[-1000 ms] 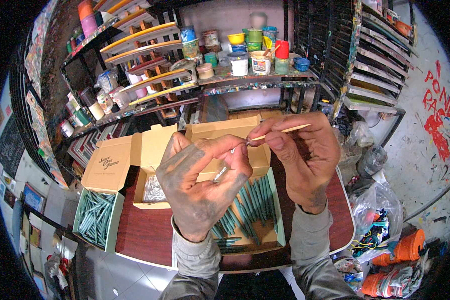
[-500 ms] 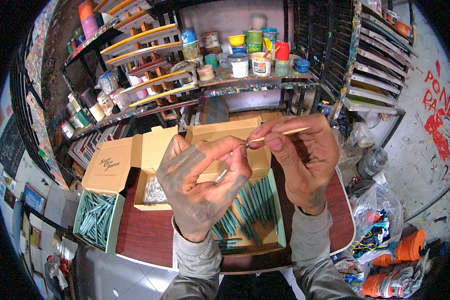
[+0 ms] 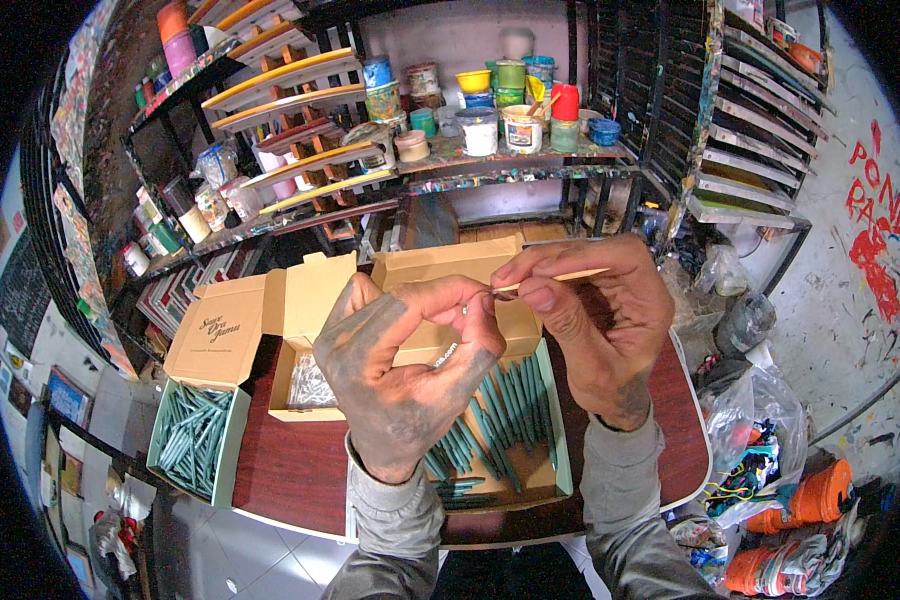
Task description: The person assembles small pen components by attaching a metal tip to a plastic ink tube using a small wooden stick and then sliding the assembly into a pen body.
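Both hands are raised over the table, fingertips almost meeting. My left hand (image 3: 410, 365) pinches a small shiny piece between thumb and forefinger; most of it is hidden, so its kind is unclear. Between the thumb and fingers of my right hand (image 3: 600, 320) is a thin pale wooden stick (image 3: 567, 277), its near tip pointing at the left fingertips. Below them an open cardboard box (image 3: 552, 400) holds rows of dark green pen-like sticks (image 3: 510, 405). Left of my left hand, a smaller carton (image 3: 292, 395) contains clear small pieces (image 3: 312, 383).
Another open box (image 3: 230, 455) full of green pen-like sticks (image 3: 192, 430) stands at the left of the dark red table (image 3: 295, 480). Paint pots (image 3: 478, 132) crowd the shelf behind. Plastic bags (image 3: 770, 425) and orange containers (image 3: 810, 495) lie to the right.
My right hand has shifted slightly down and left, and the wooden stick has come a little lower with it. The left hand has barely moved and keeps its pinch.
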Demonstrator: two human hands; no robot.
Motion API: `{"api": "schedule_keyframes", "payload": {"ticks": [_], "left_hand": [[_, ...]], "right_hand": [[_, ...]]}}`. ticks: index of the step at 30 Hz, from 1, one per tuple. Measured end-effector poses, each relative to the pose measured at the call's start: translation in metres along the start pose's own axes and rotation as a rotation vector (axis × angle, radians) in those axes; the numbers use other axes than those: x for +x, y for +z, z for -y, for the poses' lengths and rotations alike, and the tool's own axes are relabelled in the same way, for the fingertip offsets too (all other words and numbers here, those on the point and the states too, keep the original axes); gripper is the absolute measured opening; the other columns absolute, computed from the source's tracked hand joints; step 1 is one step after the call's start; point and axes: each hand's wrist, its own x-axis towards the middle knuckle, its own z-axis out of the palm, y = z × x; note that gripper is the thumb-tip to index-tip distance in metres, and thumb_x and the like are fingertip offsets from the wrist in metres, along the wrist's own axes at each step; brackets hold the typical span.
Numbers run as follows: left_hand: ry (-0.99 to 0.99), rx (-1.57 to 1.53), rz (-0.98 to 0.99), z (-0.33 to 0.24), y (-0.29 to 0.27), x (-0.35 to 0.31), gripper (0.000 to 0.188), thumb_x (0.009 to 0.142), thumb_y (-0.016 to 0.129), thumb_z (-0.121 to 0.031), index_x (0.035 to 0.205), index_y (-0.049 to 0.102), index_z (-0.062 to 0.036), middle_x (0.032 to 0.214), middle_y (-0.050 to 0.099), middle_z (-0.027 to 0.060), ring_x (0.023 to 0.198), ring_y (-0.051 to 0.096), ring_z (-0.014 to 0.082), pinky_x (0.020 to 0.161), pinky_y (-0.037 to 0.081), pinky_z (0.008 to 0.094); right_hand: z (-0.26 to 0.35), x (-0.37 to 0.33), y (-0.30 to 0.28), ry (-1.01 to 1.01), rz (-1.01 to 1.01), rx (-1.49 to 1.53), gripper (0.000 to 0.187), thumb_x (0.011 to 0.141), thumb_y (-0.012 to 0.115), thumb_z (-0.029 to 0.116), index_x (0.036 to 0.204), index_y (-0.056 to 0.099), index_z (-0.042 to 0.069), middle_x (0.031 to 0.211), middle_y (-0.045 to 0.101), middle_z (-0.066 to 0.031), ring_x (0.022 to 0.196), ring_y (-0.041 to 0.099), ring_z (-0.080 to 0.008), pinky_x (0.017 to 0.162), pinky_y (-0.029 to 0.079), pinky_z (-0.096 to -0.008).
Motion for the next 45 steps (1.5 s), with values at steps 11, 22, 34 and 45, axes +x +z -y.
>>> {"api": "schedule_keyframes", "payload": {"ticks": [11,22,34,45], "left_hand": [[-0.040,-0.077,0.044,0.004,-0.002,0.000,0.010,0.073,0.075,0.000,0.082,0.074,-0.0025,0.074,0.069,0.0011,0.068,0.051,0.0089,0.064,0.039,0.0261],[0.014,-0.084,-0.002,0.010,0.003,0.000,0.013,0.068,0.077,-0.006,0.079,0.073,-0.0098,0.064,0.066,0.0009,0.055,0.050,0.0146,0.060,0.036,0.0295],[-0.043,-0.164,0.051,0.016,0.004,0.001,0.012,0.073,0.077,-0.006,0.084,0.075,-0.0070,0.068,0.068,0.0015,0.059,0.053,0.0115,0.059,0.038,0.0281],[-0.223,-0.456,0.001,0.021,0.012,-0.003,0.008,0.082,0.074,-0.005,0.090,0.075,-0.0035,0.067,0.070,0.0017,0.063,0.056,0.0076,0.066,0.039,0.0260]], "right_hand": [[0.002,0.001,0.006,0.027,-0.011,0.089,0.015,0.089,0.067,-0.003,0.101,0.059,-0.004,0.096,0.069,-0.0165,0.090,0.070,-0.0222,0.081,0.056,-0.0315],[0.001,0.001,0.003,0.020,-0.006,0.024,0.014,0.088,0.069,-0.002,0.100,0.062,-0.005,0.095,0.070,-0.0152,0.088,0.070,-0.0213,0.078,0.056,-0.0298],[0.004,0.004,-0.001,0.018,0.040,0.058,0.015,0.088,0.068,-0.003,0.101,0.062,-0.003,0.097,0.069,-0.0162,0.088,0.070,-0.0217,0.080,0.057,-0.0320],[0.000,0.001,0.007,-0.030,-0.017,0.209,0.020,0.089,0.066,-0.004,0.106,0.056,-0.003,0.100,0.067,-0.0172,0.095,0.068,-0.0228,0.086,0.055,-0.0342]]}}
